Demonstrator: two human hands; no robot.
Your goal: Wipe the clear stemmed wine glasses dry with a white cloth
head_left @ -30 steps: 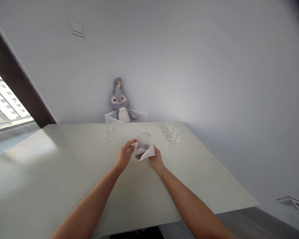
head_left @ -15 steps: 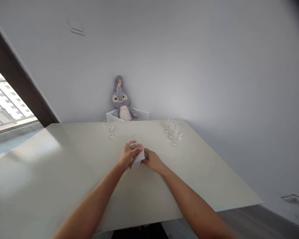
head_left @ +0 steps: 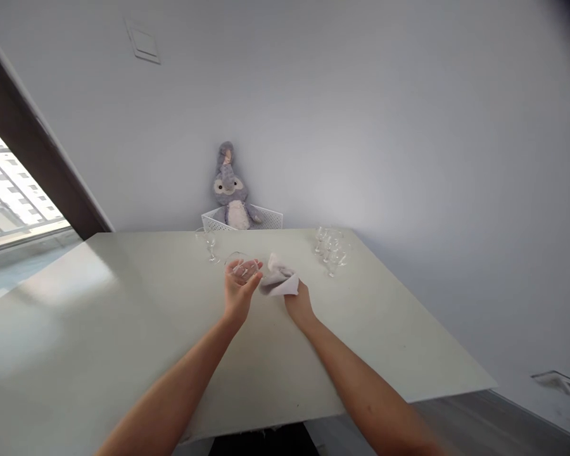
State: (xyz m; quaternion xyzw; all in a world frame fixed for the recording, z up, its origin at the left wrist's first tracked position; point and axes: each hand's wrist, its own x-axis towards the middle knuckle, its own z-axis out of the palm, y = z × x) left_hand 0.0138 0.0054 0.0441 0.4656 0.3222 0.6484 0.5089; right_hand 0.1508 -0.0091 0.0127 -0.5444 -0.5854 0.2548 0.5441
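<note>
Near the middle of the pale table (head_left: 147, 329), my left hand (head_left: 240, 294) is wrapped round a clear glass (head_left: 240, 266), its bowl tilted up between thumb and fingers. Just to the right, my right hand (head_left: 300, 307) grips a crumpled white cloth (head_left: 281, 282), which hides most of its fingers. The cloth hangs beside the glass with a small gap between them. One stemmed glass (head_left: 211, 244) stands farther back on the left. Several more stemmed glasses (head_left: 330, 247) are grouped at the back right.
Behind the table's far edge, a grey plush toy (head_left: 232, 190) sits in a white perforated basket (head_left: 274, 220) against the wall. A window with a dark frame (head_left: 38, 139) is at the left. The table's right edge slants toward me.
My hands have moved apart. The glass in my left hand is now away from the cloth and more visible, and the cloth in my right hand has spread out.
</note>
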